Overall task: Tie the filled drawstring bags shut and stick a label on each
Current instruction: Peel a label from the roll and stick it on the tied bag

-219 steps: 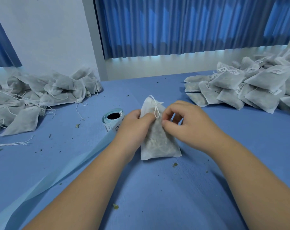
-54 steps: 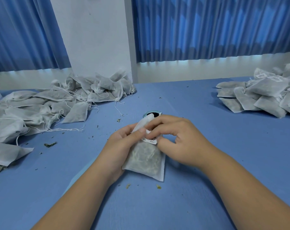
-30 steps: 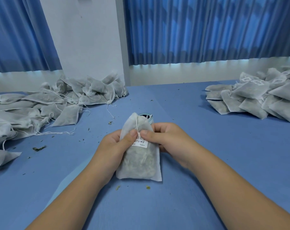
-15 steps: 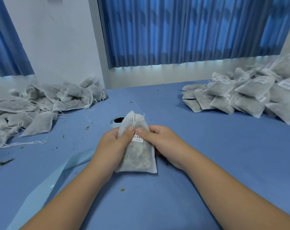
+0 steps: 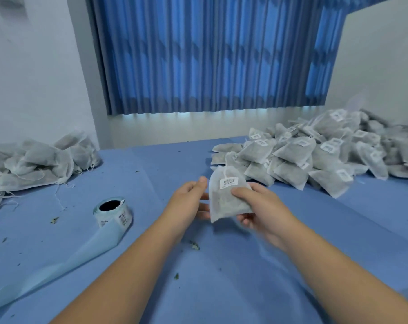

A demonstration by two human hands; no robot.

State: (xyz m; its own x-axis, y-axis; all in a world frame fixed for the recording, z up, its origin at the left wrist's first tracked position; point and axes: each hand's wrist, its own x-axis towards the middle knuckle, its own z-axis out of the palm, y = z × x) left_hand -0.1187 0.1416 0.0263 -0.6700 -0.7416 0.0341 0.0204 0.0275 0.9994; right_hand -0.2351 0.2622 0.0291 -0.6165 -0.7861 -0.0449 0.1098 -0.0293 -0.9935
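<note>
Right hand [image 5: 256, 202] clamped on the labelled bag [image 5: 228, 197], thumb just under the label [image 5: 228, 182], lifted and aimed at the done pile [image 5: 319, 157] beyond the fingertips, probably for a toss. Left hand [image 5: 190, 199] loose, gripping nothing, beside the bag.

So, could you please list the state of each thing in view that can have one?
Bag in hand: tied shut, labelled, lifted off the table.
Label: stuck near the bag's top.
Right hand: grip closed on the bag.
Left hand: open, beside the bag.
Label roll: lying on the table, backing strip trailing out.
Right pile: bags labelled.
Left pile: bags without labels, strings loose.
</note>
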